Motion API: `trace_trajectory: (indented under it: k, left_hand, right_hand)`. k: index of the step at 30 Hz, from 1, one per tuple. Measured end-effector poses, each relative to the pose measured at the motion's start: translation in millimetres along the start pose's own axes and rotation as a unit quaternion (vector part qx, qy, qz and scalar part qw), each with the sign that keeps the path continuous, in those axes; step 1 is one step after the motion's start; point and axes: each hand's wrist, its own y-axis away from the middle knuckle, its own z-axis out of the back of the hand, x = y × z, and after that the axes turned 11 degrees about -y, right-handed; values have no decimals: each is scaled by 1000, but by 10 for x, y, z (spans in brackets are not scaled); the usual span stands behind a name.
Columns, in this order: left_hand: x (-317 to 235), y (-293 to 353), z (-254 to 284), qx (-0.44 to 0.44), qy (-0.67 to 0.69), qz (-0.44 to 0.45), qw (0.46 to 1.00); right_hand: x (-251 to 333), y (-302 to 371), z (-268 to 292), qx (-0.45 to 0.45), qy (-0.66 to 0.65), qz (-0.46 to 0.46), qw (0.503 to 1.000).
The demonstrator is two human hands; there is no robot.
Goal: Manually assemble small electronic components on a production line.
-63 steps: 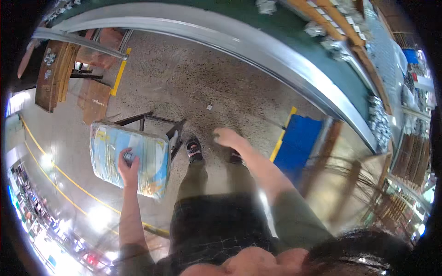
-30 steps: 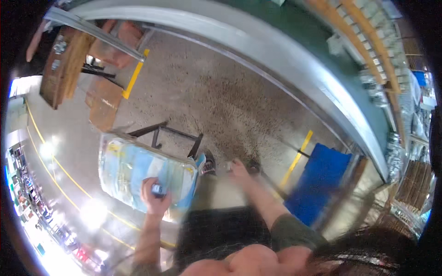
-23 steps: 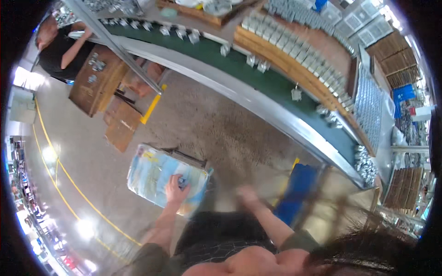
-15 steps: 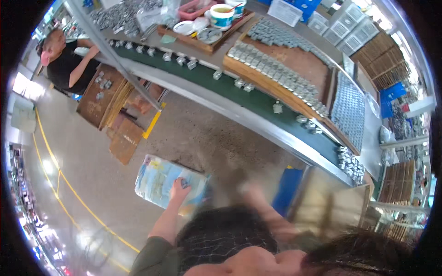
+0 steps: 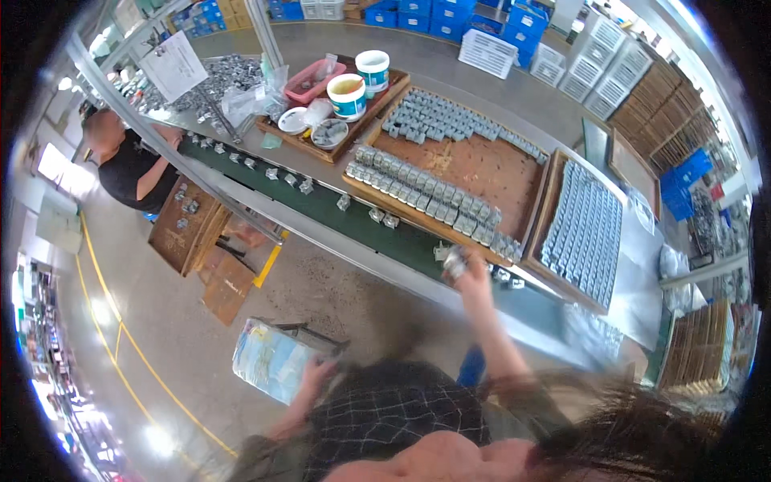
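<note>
If loosened, could drop metal fitting (image 5: 455,263) from curled grip of right hand (image 5: 475,279) onto conveyor (image 5: 411,241); cannot tell left hand's (image 5: 319,372).

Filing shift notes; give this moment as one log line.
Right hand: holding metal part at green belt | left hand: at wrapped stool, grip unclear | beyond belt: wooden tray

This is a factory workshop: a green conveyor belt (image 5: 321,207) bears small metal parts (image 5: 344,202) beside a co-worker (image 5: 124,165), with wooden trays (image 5: 474,173) alongside, stacked blue crates (image 5: 446,26) behind and yellow floor markings (image 5: 271,261).
</note>
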Motion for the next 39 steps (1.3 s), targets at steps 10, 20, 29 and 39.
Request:
trace_trajectory:
  k: [10,20,29,39]
  left_hand:
    - [-1139,-203,-457,-25,10,-180,983]
    - [-1810,-507,-337,-29,60,-40,997]
    - [-3049,-771,-143,12,-27,-150,988]
    - [-4059,-1563,-416,233,-89,-293,923]
  right_hand:
    - [770,-2179,904,-74,138,60,986]
    - [975,-2753,499,-68,324,77,940]
    - [72,-3510,20,-173,308,50,934]
    - [823,-2334,357,-160,-188,22,969]
